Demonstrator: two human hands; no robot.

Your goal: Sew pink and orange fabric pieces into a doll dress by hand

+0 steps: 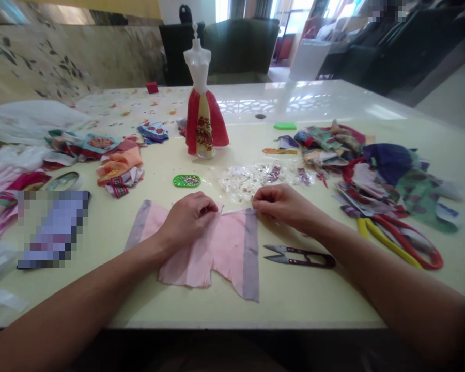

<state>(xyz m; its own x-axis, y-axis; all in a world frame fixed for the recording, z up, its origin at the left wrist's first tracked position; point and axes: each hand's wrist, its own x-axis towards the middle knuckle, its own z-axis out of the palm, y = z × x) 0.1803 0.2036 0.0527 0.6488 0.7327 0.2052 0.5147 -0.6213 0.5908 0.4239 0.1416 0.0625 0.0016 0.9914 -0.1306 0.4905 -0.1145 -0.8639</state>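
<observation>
A pink fabric piece (225,243) with grey side bands and a ragged, notched lower edge lies on the table in front of me. My left hand (191,214) rests over its upper middle, fingers closed in a pinch on the top edge. At the top right corner, my right hand (281,204) pinches the fabric near the grey band. Whether a needle or thread sits in either pinch is too small to tell. Thread snips (298,256) lie just right of the fabric, below my right wrist. Beyond my left hand is a green tray (186,180) of small beads.
A small white dress form (198,64) in a red and yellow skirt stands behind the hands. Fabric scraps (333,147) and red-and-yellow scissors (406,240) are at right. More scraps (122,163), a tape roll (64,182) and a blurred-out phone-like object (56,230) lie left. Clear plastic (242,181) holds loose bits.
</observation>
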